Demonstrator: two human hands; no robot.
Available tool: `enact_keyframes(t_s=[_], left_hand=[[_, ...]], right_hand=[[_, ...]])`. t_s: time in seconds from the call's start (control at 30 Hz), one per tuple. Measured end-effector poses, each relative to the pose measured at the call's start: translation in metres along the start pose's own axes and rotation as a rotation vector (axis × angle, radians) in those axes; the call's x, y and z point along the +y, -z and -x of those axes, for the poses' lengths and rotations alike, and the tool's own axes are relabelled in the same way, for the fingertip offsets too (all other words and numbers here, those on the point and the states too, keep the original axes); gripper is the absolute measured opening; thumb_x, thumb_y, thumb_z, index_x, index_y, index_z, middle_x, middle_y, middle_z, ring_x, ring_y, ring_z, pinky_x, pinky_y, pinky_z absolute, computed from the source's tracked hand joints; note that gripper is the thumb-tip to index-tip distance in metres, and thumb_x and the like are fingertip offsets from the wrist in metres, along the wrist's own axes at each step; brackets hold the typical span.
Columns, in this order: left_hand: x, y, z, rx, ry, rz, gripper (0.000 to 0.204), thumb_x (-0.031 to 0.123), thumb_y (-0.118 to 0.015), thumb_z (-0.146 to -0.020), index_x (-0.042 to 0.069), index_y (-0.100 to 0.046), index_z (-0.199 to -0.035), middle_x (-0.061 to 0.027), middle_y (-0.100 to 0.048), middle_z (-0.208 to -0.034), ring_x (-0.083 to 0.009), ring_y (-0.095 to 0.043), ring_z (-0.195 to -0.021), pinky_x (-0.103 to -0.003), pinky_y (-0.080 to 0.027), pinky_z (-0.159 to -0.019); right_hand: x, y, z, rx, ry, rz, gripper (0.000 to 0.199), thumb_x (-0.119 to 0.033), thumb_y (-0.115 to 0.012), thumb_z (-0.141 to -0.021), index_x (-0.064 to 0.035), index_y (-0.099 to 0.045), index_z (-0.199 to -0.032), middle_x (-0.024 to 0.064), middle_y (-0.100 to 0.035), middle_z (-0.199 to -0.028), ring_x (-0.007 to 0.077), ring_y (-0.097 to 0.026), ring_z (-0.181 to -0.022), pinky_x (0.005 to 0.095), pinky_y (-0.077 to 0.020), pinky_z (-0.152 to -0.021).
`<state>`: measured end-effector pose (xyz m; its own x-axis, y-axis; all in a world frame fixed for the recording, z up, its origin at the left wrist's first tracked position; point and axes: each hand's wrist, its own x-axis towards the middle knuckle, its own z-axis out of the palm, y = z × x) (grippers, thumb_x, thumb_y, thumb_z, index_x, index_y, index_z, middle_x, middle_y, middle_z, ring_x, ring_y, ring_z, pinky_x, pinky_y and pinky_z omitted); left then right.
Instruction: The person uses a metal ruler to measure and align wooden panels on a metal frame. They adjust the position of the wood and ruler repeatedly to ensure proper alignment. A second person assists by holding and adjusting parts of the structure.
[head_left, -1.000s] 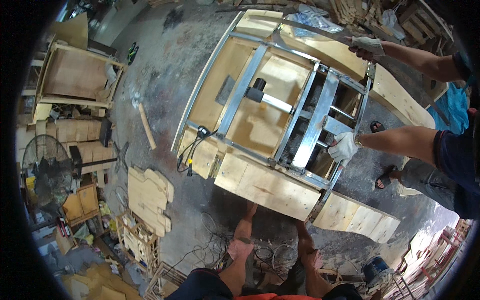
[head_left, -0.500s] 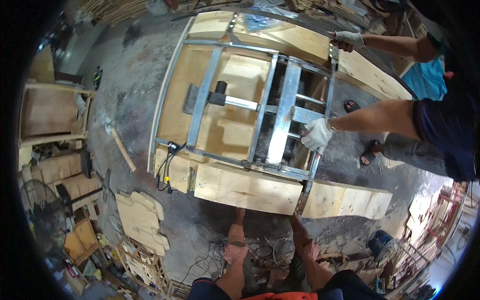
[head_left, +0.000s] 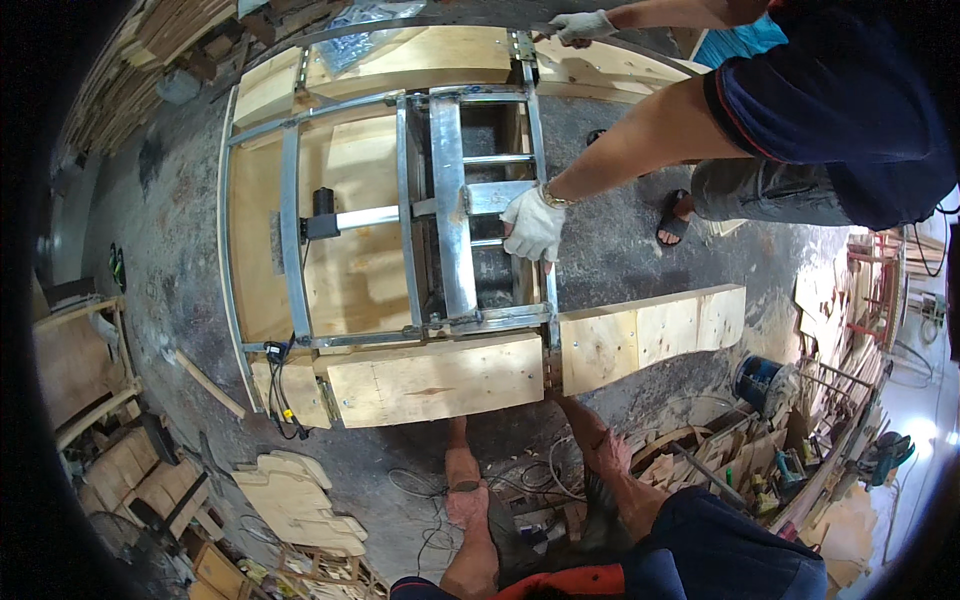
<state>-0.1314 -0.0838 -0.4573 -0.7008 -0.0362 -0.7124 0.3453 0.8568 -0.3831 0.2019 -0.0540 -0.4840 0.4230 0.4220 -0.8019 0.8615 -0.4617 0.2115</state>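
Metal frame with plywood panels lies flat on the floor. Wearer's own hands are out of view; only bare legs show, just below the panels. Co-worker's gloved hand rests on the frame's right rail, other gloved hand at the far corner.

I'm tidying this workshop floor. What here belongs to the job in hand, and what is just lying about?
In hand: metal frame; plywood panels; co-worker's gloved hand on the frame.
Lying about: cut wooden shapes; wood strip; loose cables.
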Motion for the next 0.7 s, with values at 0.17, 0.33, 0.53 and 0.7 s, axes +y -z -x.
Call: enact_keyframes(t_s=[0.17,0.33,0.53,0.7], left_hand=[[0.016,0.014,0.023,0.016,0.013,-0.002,0.055,0.034,-0.080,-0.072,-0.003,-0.074,-0.112,-0.0214,-0.073,-0.120,-0.0359,-0.072,-0.113,-0.044,-0.059,-0.096],[-0.012,-0.033,-0.025,-0.024,0.011,-0.026,0.051,0.033,-0.078,-0.074,-0.004,-0.075,-0.109,-0.0210,-0.074,-0.118,-0.0372,-0.071,-0.114,-0.045,-0.059,-0.096],[0.001,-0.003,0.004,-0.028,0.015,-0.050,0.052,0.035,-0.078,-0.075,-0.004,-0.075,-0.109,-0.0216,-0.074,-0.118,-0.0372,-0.071,-0.115,-0.045,-0.059,-0.096],[0.005,-0.005,0.004,-0.039,0.030,-0.026,0.061,0.044,-0.082,-0.072,-0.004,-0.075,-0.110,-0.0218,-0.074,-0.118,-0.0363,-0.072,-0.114,-0.045,-0.059,-0.096]], right_hand=[[0.005,0.002,0.008,0.016,0.009,-0.018,0.059,-0.030,-0.075,-0.089,-0.0021,-0.053,-0.136,0.0250,-0.060,-0.122,0.0441,-0.067,-0.104,0.0511,-0.0563,-0.088],[0.016,-0.018,-0.012,0.110,0.020,-0.003,0.051,-0.025,-0.073,-0.089,-0.0026,-0.056,-0.132,0.0256,-0.059,-0.121,0.0451,-0.067,-0.103,0.0505,-0.0564,-0.087],[-0.002,0.008,0.011,0.001,0.008,-0.094,0.047,-0.018,-0.068,-0.092,-0.0014,-0.055,-0.133,0.0262,-0.059,-0.119,0.0456,-0.067,-0.104,0.0526,-0.0557,-0.087],[0.000,0.016,0.010,-0.022,-0.038,-0.102,0.051,-0.020,-0.069,-0.092,-0.0014,-0.053,-0.136,0.0264,-0.057,-0.124,0.0461,-0.066,-0.107,0.0533,-0.0553,-0.089]])
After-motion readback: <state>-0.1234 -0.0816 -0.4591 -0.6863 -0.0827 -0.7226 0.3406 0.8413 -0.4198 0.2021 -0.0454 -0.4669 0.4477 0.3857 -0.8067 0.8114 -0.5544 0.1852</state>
